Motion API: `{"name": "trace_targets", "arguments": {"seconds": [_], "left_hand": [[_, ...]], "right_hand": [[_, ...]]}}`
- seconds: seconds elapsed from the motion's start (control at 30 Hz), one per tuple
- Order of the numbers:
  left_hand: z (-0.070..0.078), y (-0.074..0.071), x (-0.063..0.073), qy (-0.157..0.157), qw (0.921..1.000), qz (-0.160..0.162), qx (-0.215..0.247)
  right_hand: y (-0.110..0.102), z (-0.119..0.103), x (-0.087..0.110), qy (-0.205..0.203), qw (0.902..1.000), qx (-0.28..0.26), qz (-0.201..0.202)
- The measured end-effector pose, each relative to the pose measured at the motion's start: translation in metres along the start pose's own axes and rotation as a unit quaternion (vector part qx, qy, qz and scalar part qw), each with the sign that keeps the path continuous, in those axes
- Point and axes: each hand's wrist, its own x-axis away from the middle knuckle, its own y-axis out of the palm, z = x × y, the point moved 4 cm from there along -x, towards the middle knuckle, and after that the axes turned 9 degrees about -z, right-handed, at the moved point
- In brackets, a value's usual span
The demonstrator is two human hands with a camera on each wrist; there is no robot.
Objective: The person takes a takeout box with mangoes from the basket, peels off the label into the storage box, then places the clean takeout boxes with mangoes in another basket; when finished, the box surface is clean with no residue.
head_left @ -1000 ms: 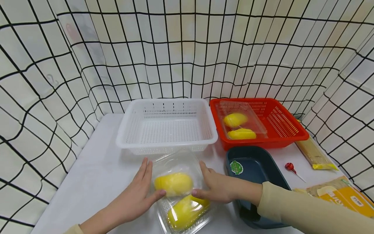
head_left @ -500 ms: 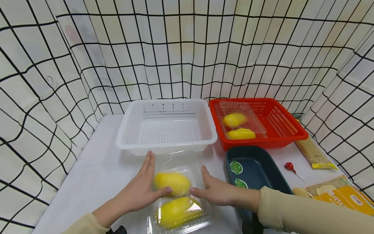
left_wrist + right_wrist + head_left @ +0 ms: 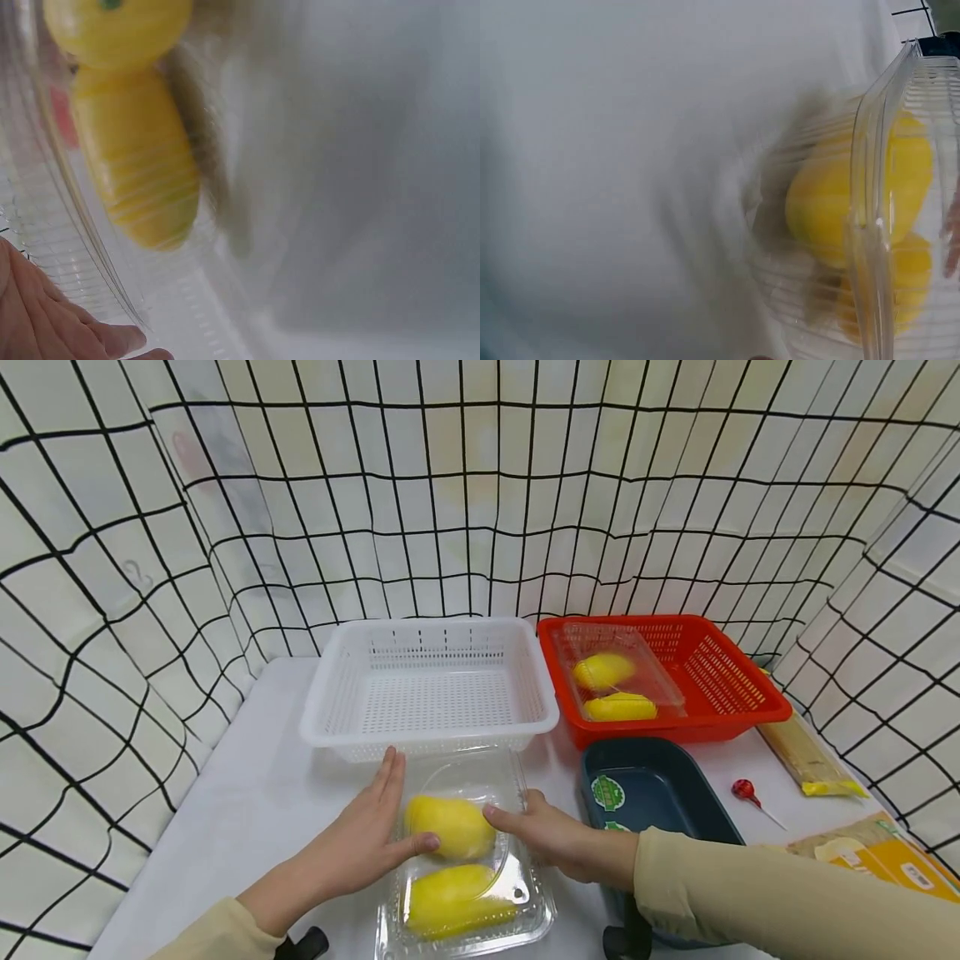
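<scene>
A clear plastic clamshell box with its lid down lies in front of me, holding two yellow fruit-shaped pieces. My left hand lies along the box's left side, fingers straight and thumb reaching over the lid. On the opposite side my right hand grips the box's edge, thumb on top and the other fingers mostly hidden beneath or behind it. The left wrist view shows a ribbed yellow piece through the plastic. In the right wrist view, both pieces appear behind the box rim.
A white basket stands just beyond the box. The red basket holds a similar clear box with yellow pieces. To the right are a dark blue tray, a lollipop and bagged goods. Black netting surrounds the table.
The box has straightened from its tilted angle. My right hand has shifted from lying against its side to gripping its edge; my left hand has moved slightly right.
</scene>
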Motion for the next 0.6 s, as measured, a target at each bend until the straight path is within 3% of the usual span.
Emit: {"name": "trace_targets", "arguments": {"seconds": [0.2,0.47,0.6], "left_hand": [[-0.001,0.000,0.003,-0.001,0.9995,-0.004,0.030],[-0.015,0.005,0.010,0.005,0.9989,0.007,0.047],[-0.017,0.008,0.012,0.012,0.9985,0.004,0.054]], "right_hand": [[0.005,-0.003,0.002,-0.005,0.9996,-0.008,0.025],[0.016,-0.007,0.009,-0.035,0.9934,-0.109,-0.002],[0.019,-0.007,0.010,-0.029,0.9922,-0.121,-0.001]]}}
